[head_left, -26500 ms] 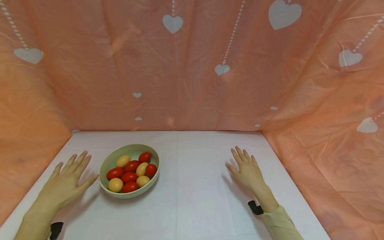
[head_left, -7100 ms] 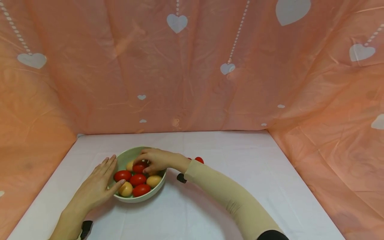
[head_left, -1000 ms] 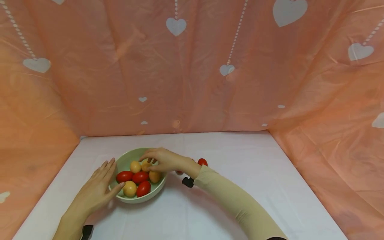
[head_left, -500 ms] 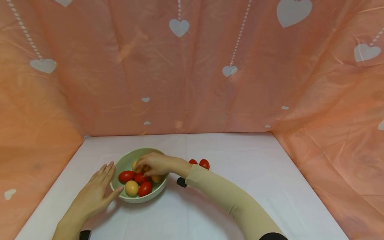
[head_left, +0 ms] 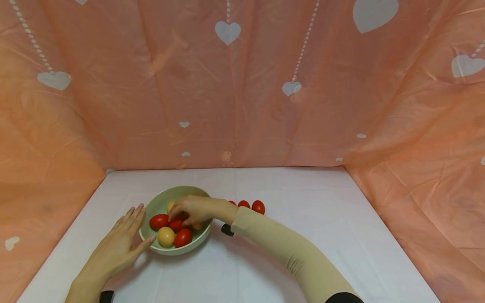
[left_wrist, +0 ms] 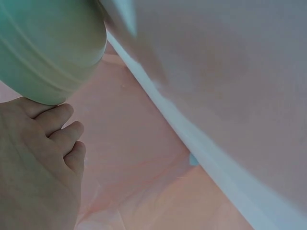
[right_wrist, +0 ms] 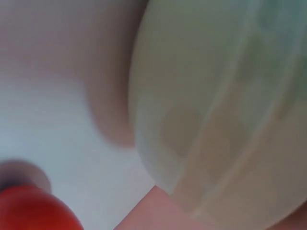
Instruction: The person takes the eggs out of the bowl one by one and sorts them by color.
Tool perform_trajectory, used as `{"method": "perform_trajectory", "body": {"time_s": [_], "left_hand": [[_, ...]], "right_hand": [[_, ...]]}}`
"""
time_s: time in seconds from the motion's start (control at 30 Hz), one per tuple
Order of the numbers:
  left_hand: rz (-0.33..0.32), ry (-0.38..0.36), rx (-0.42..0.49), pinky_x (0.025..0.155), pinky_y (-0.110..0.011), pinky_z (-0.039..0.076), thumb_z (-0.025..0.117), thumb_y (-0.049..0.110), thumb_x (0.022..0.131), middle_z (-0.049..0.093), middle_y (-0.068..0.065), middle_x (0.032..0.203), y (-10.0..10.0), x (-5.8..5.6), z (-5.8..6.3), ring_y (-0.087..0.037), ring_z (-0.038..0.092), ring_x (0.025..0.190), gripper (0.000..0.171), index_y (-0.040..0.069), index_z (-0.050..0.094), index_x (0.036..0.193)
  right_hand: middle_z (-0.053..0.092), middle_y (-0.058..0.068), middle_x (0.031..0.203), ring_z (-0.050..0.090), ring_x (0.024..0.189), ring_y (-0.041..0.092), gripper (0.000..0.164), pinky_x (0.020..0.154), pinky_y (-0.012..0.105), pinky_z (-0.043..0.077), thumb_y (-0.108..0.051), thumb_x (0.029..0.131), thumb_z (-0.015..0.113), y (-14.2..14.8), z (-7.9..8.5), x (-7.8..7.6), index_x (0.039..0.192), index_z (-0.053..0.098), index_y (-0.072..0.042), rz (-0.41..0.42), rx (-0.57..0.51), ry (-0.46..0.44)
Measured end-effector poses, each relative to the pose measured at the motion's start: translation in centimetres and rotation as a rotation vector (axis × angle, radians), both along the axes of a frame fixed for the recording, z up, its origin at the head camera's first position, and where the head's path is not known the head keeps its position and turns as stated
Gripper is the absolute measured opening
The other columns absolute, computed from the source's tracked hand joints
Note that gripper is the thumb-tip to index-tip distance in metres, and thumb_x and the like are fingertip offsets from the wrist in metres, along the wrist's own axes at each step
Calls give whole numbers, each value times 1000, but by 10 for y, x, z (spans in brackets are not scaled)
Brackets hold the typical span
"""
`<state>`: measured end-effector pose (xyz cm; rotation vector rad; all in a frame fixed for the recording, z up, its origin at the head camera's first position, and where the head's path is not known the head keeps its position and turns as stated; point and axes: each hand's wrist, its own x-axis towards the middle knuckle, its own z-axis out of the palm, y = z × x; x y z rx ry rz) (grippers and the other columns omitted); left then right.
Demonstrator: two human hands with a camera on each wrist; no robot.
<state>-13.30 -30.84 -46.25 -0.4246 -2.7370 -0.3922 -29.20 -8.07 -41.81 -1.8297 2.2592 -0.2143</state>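
The green bowl (head_left: 197, 242) holds red tomatoes and yellow round fruits. My left hand (head_left: 113, 244) lies along its left side, fingers straight and touching the wall. In the left wrist view, that hand (left_wrist: 38, 158) meets the bowl's outer side (left_wrist: 53, 52). My right hand (head_left: 193, 208) reaches over the right rim, its curled fingers and thumb around a red tomato (head_left: 176, 225), which they partly hide. Beside it lie a red tomato (head_left: 159, 221), a yellow fruit (head_left: 166, 237) and another red tomato (head_left: 183, 237). The right wrist view shows mostly the bowl's outside (right_wrist: 192, 105).
Behind my right forearm, a row of red tomatoes (head_left: 258, 206) sits on the white tabletop (head_left: 295, 198), partly covered by the sleeve (head_left: 288, 244). One tomato (right_wrist: 36, 211) appears close up in the right wrist view. Orange cloth with hearts (head_left: 242, 105) encloses the back and sides.
Long before, both hands were apart and all the tomatoes lay in the bowl; several red ones are now on the table. Lately my right hand has lowered and closed around a red tomato.
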Motion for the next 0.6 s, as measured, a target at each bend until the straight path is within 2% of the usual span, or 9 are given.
{"method": "perform_trajectory", "body": {"time_s": [0.23,0.6], "left_hand": [[-1,2,5,125,-20,-8,70,44,97,34,-25,164,0,-1,0,-42,27,154,86,-9,36,156],[6,-20,12,124,-19,-11,69,45,98,35,-26,163,0,-1,0,-40,24,156,87,-8,35,157]], "right_hand": [[67,-4,136,57,126,4,39,107,8,34,-13,96,76,0,-2,2,135,72,-21,-34,42,-9],[64,0,140,55,128,7,40,108,9,33,-11,97,74,0,-5,3,136,71,-19,-30,30,-35]]}}
